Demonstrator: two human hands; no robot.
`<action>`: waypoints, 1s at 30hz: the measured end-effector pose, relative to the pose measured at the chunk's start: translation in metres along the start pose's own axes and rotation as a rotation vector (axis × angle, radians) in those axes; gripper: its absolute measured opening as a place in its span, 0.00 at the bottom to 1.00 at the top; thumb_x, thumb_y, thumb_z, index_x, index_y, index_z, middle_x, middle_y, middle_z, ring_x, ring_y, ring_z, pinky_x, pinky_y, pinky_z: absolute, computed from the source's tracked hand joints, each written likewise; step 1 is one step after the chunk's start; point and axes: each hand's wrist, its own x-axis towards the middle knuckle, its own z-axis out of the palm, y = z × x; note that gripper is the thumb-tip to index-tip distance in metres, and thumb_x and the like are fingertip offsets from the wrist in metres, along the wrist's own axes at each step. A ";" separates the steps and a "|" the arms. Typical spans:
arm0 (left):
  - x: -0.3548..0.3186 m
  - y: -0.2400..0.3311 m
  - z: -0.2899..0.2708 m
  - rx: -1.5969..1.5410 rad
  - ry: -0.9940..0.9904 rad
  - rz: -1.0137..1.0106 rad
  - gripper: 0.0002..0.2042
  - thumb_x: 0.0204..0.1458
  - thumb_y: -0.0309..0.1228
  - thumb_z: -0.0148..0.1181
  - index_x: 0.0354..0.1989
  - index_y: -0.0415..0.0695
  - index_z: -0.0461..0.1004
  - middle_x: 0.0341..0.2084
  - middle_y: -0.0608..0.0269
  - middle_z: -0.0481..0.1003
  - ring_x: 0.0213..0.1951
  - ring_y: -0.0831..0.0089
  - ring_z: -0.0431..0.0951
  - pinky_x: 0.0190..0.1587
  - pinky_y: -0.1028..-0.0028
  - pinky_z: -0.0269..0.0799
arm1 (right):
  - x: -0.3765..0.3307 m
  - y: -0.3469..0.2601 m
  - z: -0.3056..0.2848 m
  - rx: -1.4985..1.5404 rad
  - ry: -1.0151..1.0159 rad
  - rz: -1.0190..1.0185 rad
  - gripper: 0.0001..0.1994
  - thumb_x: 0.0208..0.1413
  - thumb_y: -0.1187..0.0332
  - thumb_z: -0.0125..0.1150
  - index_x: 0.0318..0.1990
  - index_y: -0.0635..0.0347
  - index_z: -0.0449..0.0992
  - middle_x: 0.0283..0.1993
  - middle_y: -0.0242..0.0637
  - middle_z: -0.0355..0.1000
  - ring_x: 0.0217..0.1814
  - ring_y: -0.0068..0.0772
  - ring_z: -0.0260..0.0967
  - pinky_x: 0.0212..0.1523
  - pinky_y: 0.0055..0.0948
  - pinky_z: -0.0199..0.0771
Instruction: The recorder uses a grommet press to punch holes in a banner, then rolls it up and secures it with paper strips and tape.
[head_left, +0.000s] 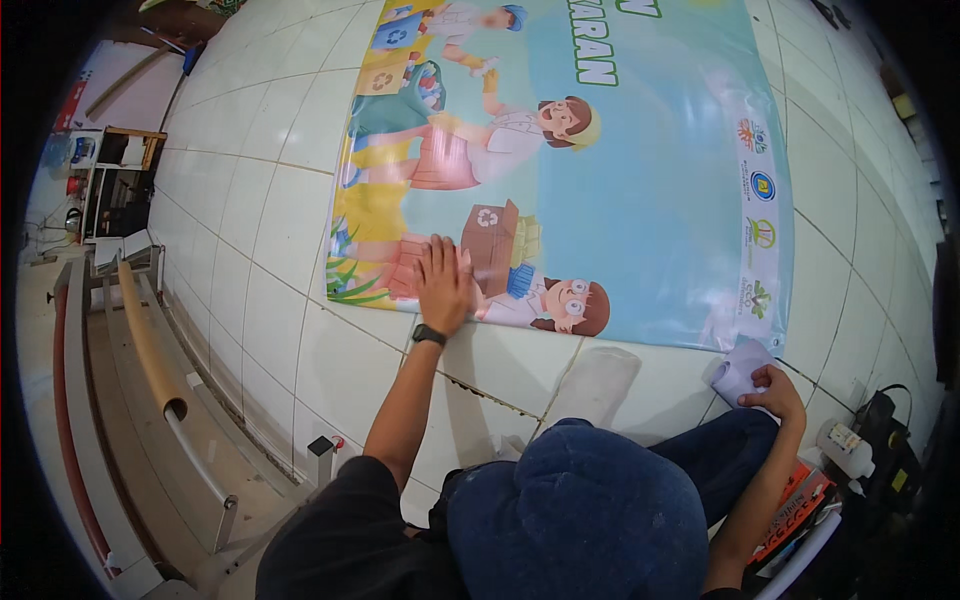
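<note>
Left hand [443, 283], fingers together and fully extended, pressed palm-down on the lower edge of a printed vinyl banner [650, 180] spread flat on a white tiled floor [260, 230]; a black wristwatch [429, 335] sits on the wrist, and the bare forearm emerges from a black sleeve [330, 520]. Right hand [772, 388], fingers curled around the rolled-up lower right corner [738, 368] of the same banner, which lifts off the floor at that point. Banner: pale blue ground, cartoon figures with cardboard boxes and recycling bins along its left half, a white strip of round emblems along its right edge; it lies from the centre of the view to the top. A blue cap [580, 510] fills the lower centre, with a blue-trousered knee [730, 460] to its right and a white-socked foot [598, 385] just below the banner's edge. At right, near the right hand, a white plastic bottle [845, 448] lies on the floor beside an orange box [795, 510]. At left, a long cardboard tube [145, 335] rests on a grey metal frame [90, 420].
</note>
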 end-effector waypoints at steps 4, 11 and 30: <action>0.005 0.013 0.004 0.018 -0.095 -0.023 0.30 0.62 0.44 0.43 0.69 0.40 0.55 0.70 0.46 0.52 0.71 0.48 0.49 0.70 0.48 0.37 | 0.003 0.004 0.003 0.057 -0.023 0.122 0.31 0.27 0.65 0.83 0.43 0.67 0.75 0.38 0.38 0.74 0.41 0.32 0.71 0.45 0.30 0.73; 0.006 -0.008 -0.004 -0.015 -0.146 0.051 0.30 0.62 0.45 0.44 0.70 0.40 0.55 0.70 0.46 0.52 0.71 0.48 0.48 0.71 0.50 0.38 | 0.003 0.007 0.000 0.126 -0.077 0.080 0.26 0.31 0.67 0.81 0.40 0.68 0.76 0.32 0.35 0.74 0.33 0.29 0.72 0.37 0.27 0.73; -0.037 0.269 -0.024 -1.780 -1.010 -0.032 0.46 0.52 0.53 0.65 0.70 0.38 0.49 0.66 0.48 0.59 0.67 0.62 0.57 0.67 0.65 0.54 | -0.037 -0.118 0.057 1.370 -0.142 -0.429 0.47 0.41 0.56 0.74 0.66 0.68 0.55 0.58 0.45 0.67 0.58 0.40 0.69 0.57 0.39 0.74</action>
